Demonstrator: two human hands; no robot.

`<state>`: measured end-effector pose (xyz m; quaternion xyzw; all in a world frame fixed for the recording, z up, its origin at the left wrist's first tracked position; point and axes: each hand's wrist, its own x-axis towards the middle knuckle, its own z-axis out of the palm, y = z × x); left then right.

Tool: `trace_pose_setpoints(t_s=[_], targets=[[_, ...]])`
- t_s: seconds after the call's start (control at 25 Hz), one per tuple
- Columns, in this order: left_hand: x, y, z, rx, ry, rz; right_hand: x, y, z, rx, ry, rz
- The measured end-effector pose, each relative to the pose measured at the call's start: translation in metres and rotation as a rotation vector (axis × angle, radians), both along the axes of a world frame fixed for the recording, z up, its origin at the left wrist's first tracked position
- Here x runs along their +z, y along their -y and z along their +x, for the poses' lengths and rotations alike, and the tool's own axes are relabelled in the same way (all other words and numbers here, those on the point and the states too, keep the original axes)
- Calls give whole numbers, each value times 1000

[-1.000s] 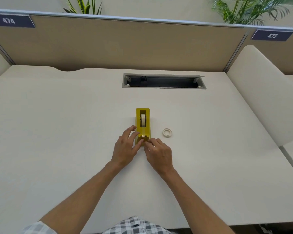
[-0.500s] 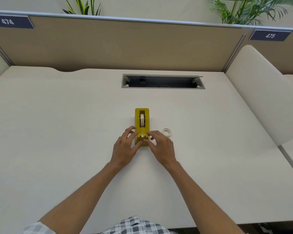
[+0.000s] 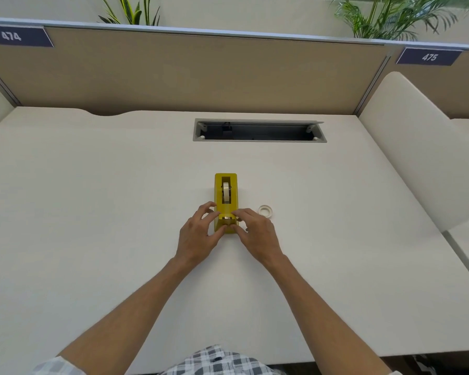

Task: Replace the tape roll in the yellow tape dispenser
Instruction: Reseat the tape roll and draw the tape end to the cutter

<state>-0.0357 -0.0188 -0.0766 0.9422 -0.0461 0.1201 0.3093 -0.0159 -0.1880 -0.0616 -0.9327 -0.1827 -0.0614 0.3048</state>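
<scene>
Two plants (image 3: 390, 17) behind tan partition (image 3: 201, 74), pale desk (image 3: 92, 212) below.

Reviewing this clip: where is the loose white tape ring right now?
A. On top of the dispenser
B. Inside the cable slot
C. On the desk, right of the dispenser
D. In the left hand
C: the loose tape ring lies flat on the desk, right of the yellow dispenser, untouched by either hand.

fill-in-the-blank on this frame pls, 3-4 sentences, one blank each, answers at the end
1. The tape dispenser under both hands is coloured ____.
2. The loose tape ring lies on the desk to the ____ of the dispenser.
3. The left hand and right hand meet at the dispenser's ____ end, nearest the person.
4. The partition label at upper right reads ____.

Answers: yellow; right; cutter; 475
</scene>
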Motion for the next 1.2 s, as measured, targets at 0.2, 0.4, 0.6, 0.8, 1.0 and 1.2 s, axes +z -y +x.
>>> trace_pose_setpoints(t_s=[0.2, 0.4, 0.6, 0.8, 1.0, 1.2], targets=[[1, 0, 1, 4, 14, 27, 2, -3, -2, -4, 38, -61], [0, -1, 3, 14, -21, 76, 1, -3, -1, 5, 11, -59], [-1, -2, 3, -6, -64, 66, 0, 1, -2, 33, -19, -72], [5, -7, -1, -75, -89, 34, 3, 3, -4, 28, -41, -82], [15, -10, -5, -88, -122, 55, 7, 6, -4, 8, -51, -106], [55, -24, 8, -32, 83, 147, 48, 11, 9, -62, 100, -166]])
